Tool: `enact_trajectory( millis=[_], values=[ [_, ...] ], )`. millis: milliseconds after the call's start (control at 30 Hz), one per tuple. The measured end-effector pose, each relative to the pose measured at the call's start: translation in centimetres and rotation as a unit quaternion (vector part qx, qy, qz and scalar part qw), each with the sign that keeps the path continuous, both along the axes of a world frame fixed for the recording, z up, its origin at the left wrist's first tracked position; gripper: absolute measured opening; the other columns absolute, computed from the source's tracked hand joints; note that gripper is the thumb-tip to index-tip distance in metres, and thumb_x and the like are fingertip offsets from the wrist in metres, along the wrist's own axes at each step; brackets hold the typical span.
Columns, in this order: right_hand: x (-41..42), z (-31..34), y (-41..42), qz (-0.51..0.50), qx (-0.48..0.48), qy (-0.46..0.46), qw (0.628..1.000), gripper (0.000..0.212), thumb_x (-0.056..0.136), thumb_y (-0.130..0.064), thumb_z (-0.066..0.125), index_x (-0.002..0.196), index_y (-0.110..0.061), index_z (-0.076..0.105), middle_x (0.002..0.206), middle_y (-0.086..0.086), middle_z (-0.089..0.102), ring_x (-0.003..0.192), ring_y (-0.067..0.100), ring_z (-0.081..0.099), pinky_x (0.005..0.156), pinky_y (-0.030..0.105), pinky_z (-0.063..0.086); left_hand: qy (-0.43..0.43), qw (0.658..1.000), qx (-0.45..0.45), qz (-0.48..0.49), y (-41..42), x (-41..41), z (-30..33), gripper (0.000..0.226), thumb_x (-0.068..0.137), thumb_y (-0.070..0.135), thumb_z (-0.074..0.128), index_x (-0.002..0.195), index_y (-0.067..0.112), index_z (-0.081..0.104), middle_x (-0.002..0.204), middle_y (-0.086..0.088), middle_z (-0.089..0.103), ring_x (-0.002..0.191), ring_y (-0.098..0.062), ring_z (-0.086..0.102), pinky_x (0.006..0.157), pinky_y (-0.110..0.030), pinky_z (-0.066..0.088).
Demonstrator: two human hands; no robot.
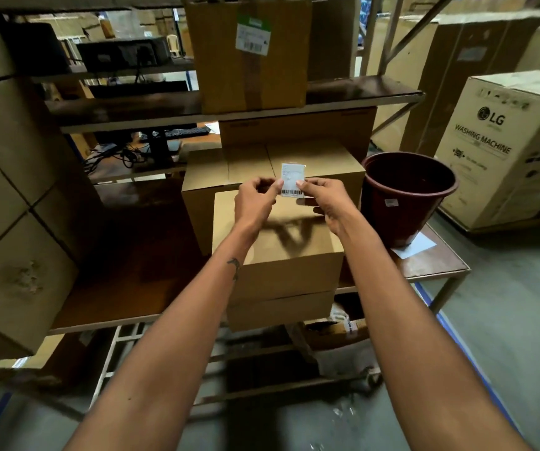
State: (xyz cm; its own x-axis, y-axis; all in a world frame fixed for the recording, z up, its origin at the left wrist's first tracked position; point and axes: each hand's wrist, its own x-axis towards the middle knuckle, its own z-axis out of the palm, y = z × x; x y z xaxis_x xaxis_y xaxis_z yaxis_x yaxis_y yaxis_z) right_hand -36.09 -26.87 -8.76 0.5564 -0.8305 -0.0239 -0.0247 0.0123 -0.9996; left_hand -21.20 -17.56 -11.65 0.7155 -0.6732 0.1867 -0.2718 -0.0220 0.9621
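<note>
White barcode label [292, 179] is pinched by its lower corners between my left hand [255, 203] and right hand [327, 203] fingers, plain brown cardboard box [281, 249] directly beneath them.

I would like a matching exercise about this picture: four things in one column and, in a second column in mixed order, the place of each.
Things
1. label
2. bucket
3. LG box
4. paper

Places
A. partly under the bucket
B. pinched by left hand and right hand
C. upright at the right end of the shelf
D. far right, off the shelf

Pairs: 1-B, 2-C, 3-D, 4-A
</note>
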Motion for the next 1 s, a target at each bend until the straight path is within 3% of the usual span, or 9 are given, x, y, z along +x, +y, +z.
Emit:
enact_trajectory(
  millis=[167,233,333,433,567,733,833,933,1000],
  values=[
    [-2.0,-0.3,-2.8,-0.067,0.02,-0.039,0.997,0.016,0.099,-0.023,0.079,0.11,-0.012,0.08,0.094,0.005,0.083,0.077,0.013,0.073,0.074,0.029,0.054,-0.018,0.998,-0.028,-0.057,-3.4,-1.7,2.0,0.024,0.098,0.037,0.079,0.108,0.014,0.081,0.095,0.0,0.084,0.089,-0.023,0.08,0.086,-0.05,0.065],
    [-3.2,-0.8,-4.8,-0.097,0.019,-0.049,0.994,0.022,0.098,-0.023,0.08,0.114,-0.007,0.081,0.093,0.007,0.081,0.069,0.013,0.067,0.057,0.023,0.048,-0.043,0.997,-0.019,-0.055,-5.9,-2.6,2.2,0.024,0.096,0.039,0.08,0.103,0.016,0.082,0.092,0.001,0.083,0.084,-0.023,0.079,0.084,-0.047,0.066],
    [-5.4,-0.6,-8.4,-0.151,0.002,-0.025,0.988,0.022,0.097,-0.029,0.081,0.112,-0.014,0.082,0.096,0.003,0.081,0.07,0.014,0.063,0.052,0.023,0.042,-0.084,0.994,-0.002,-0.074,-10.3,-4.9,2.7,0.024,0.097,0.041,0.078,0.108,0.02,0.081,0.101,0.005,0.082,0.093,-0.012,0.076,0.089,-0.04,0.065],
    [-7.9,-0.1,-12.5,-0.183,-0.009,-0.019,0.983,0.019,0.097,-0.025,0.081,0.113,-0.015,0.081,0.097,0.006,0.081,0.06,0.004,0.062,0.048,0.018,0.044,-0.107,0.987,0.019,-0.117,-14.8,-7.0,3.5,0.027,0.1,0.041,0.076,0.118,0.021,0.08,0.113,0.005,0.08,0.105,-0.009,0.073,0.088,-0.03,0.062],
    [-11.2,0.1,-20.2,-0.241,-0.085,0.064,0.965,0.019,0.092,-0.032,0.085,0.109,-0.024,0.084,0.094,-0.002,0.083,0.063,0.01,0.069,0.06,0.025,0.053,-0.083,0.978,0.038,-0.186,-22.3,-9.4,3.4,0.032,0.106,0.034,0.071,0.131,0.014,0.072,0.115,0.005,0.073,0.097,-0.002,0.067,0.065,-0.008,0.052],
    [-12.8,-0.6,-26.9,-0.246,-0.133,0.157,0.947,0.017,0.093,-0.034,0.071,0.1,-0.039,0.086,0.101,-0.012,0.082,0.096,0.013,0.075,0.092,0.035,0.062,0.065,0.979,0.068,-0.182,-30.6,-10.8,2.5,0.038,0.115,0.05,0.044,0.107,0.021,0.067,0.104,-0.005,0.081,0.082,-0.022,0.075,0.066,-0.028,0.057],
    [-13.2,-1.5,-29.8,-0.268,-0.115,0.148,0.945,0.025,0.086,-0.049,0.071,0.098,-0.035,0.087,0.087,-0.008,0.082,0.086,0.015,0.078,0.089,0.038,0.065,0.038,0.977,0.103,-0.184,-33.5,-10.9,1.6,0.041,0.114,0.051,0.045,0.106,0.019,0.07,0.099,-0.003,0.081,0.076,-0.02,0.075,0.064,-0.029,0.056],
    [-13.5,-2.3,-32.0,-0.239,-0.122,0.171,0.948,0.023,0.088,-0.039,0.086,0.106,-0.025,0.086,0.095,-0.005,0.082,0.085,0.01,0.076,0.083,0.033,0.062,-0.061,0.971,0.137,-0.189,-35.0,-10.5,0.8,0.033,0.11,0.045,0.06,0.115,0.016,0.076,0.099,0.0,0.08,0.076,-0.017,0.073,0.074,-0.037,0.061],
    [-13.6,-2.4,-33.1,-0.203,-0.091,0.165,0.961,0.029,0.084,-0.031,0.092,0.11,-0.024,0.082,0.1,-0.004,0.081,0.09,0.011,0.075,0.084,0.034,0.063,-0.124,0.957,0.179,-0.193,-35.5,-10.7,0.7,0.03,0.108,0.041,0.066,0.116,0.015,0.079,0.099,-0.002,0.081,0.077,-0.017,0.076,0.071,-0.033,0.06]
  ],
)
